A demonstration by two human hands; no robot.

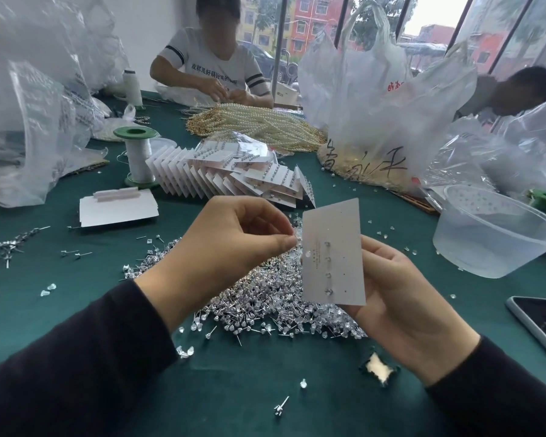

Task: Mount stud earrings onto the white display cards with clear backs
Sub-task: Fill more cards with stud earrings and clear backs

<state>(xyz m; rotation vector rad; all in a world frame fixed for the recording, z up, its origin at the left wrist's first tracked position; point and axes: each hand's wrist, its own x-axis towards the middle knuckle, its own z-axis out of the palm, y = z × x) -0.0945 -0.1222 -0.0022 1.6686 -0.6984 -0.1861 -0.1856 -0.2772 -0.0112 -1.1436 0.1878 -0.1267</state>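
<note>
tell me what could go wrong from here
Whatever the left hand pinches at the edge of the card is too small to see; dropped, it would likely vanish into the stud pile below. The right hand holds the card by one side only, so pushing could bend it.

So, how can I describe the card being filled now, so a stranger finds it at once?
Above the stud pile on the green table, the right hand holds one white card upright. Unlike the fanned cards behind, it is off the table.
</note>
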